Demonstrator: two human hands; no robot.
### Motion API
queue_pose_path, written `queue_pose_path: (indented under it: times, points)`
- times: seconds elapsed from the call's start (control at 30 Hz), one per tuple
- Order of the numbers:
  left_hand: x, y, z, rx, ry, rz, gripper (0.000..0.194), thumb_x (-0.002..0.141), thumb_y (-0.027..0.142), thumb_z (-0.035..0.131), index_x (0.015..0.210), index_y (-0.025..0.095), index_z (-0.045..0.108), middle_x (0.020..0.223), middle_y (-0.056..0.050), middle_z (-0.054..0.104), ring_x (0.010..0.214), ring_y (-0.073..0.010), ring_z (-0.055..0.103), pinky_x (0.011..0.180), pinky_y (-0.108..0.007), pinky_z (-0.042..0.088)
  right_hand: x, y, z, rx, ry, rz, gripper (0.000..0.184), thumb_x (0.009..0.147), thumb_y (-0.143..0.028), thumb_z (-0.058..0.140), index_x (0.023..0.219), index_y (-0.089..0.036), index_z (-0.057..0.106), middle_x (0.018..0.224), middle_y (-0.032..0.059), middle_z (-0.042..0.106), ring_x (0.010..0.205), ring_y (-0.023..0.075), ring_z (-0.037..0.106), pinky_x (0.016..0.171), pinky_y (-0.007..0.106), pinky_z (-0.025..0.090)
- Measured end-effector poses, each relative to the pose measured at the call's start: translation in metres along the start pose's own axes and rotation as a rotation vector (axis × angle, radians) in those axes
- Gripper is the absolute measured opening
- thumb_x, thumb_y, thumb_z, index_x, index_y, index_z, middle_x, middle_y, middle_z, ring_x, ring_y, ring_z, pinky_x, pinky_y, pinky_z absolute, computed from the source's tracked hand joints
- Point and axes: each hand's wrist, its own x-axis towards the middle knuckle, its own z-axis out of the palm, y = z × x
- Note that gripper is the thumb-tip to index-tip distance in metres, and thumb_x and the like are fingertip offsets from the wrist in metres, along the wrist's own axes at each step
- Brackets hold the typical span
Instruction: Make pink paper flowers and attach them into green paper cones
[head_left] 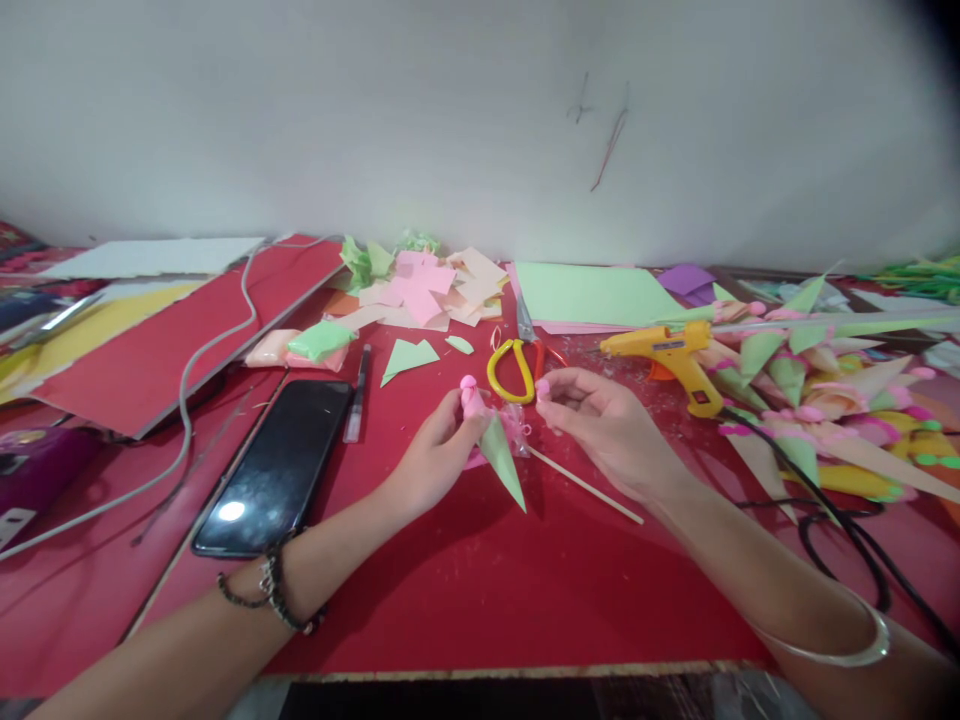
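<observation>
My left hand (433,450) is closed on a small paper cone flower (501,458), with a pale green pointed cone hanging down and pink clay at its top. Between the thumb and fingers of my right hand (600,420) is a small bit of pink clay (543,390). A short gap separates the two hands. Just beyond them lie scissors (511,372) with yellow and red handles. Below the flower, a clear plastic packet (516,425) is partly hidden, and a thin wooden stick (589,487) lies beside my right hand.
A yellow glue gun (667,355) with a black cord rests at right, near a pile of paper cones (802,400). A black phone (277,470), a pen (358,395) and clay packets (319,342) are at left. Pink paper scraps (416,285) and green sheets (592,290) lie along the wall.
</observation>
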Motion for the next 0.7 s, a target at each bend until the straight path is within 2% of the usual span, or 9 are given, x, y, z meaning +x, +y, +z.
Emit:
queue_pose_path:
  times: [0.17,0.4,0.53,0.7]
  points:
    - [-0.0011,0.0022,-0.0001,-0.007,0.005,-0.006,0.027,0.079,0.041,0.042,0.092,0.019,0.051,0.084,-0.001,0.053,0.083,-0.0146,0.05,0.071,-0.025,0.043,-0.0015,-0.0022,0.0006,-0.008,-0.014,0.06,0.016,0.068,-0.031,0.064,0.075,-0.017,0.061,0.063,-0.0012,0.059,0.052,0.0069,0.052,0.054,0.021,0.046]
    - [-0.0014,0.0023,-0.0006,-0.016,0.011,-0.015,0.028,0.079,0.039,0.043,0.098,0.019,0.051,0.086,-0.002,0.054,0.082,-0.0148,0.051,0.071,-0.025,0.043,-0.0015,-0.0041,0.0002,0.029,-0.059,0.058,0.018,0.075,-0.033,0.057,0.067,-0.017,0.055,0.056,-0.0034,0.057,0.044,0.0049,0.05,0.045,0.018,0.042]
    - [-0.0007,-0.0003,-0.0009,0.012,0.016,0.011,0.028,0.08,0.041,0.042,0.095,0.019,0.051,0.085,-0.001,0.054,0.082,-0.0146,0.05,0.068,-0.023,0.043,-0.0016,-0.0042,0.0015,0.008,-0.071,0.079,0.015,0.073,-0.031,0.059,0.07,-0.016,0.056,0.058,-0.0023,0.06,0.047,0.0061,0.053,0.048,0.019,0.045]
    - [-0.0003,-0.001,-0.0008,0.003,0.02,0.0,0.029,0.079,0.04,0.043,0.098,0.02,0.051,0.09,-0.002,0.055,0.083,-0.0142,0.051,0.067,-0.022,0.043,-0.0015,-0.0027,0.0038,0.021,-0.061,0.117,0.014,0.07,-0.028,0.062,0.077,-0.016,0.061,0.064,0.0008,0.065,0.058,0.01,0.061,0.059,0.024,0.051]
